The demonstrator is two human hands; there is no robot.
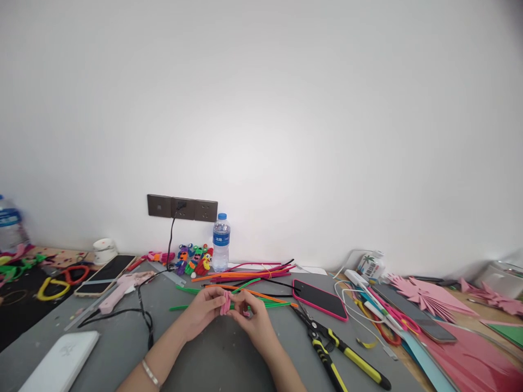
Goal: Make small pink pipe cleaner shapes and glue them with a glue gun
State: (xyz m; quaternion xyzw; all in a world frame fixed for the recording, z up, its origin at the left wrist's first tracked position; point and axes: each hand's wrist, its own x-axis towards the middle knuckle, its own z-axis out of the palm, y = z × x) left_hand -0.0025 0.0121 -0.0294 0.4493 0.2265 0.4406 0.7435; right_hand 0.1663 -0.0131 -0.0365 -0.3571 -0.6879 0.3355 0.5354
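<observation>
Both my hands meet over the grey mat [216,359] at the table's middle. My left hand [203,310] pinches a small coiled pink pipe cleaner piece [225,302] from the left. My right hand [254,317] grips the same pink piece from the right, fingers curled around it. A thin bracelet [150,373] sits on my left wrist. Just behind my hands lie green and orange pipe cleaners [261,296], and a bundle of pink, orange and black ones [249,274] lies further back.
Yellow-handled pliers [339,351] and a pink-cased phone [319,298] lie to the right. A pink glue gun [120,288] with black cord, another phone [105,274] and a white box [61,363] are left. A water bottle [221,243] and small pipe-cleaner figures [194,260] stand by the wall.
</observation>
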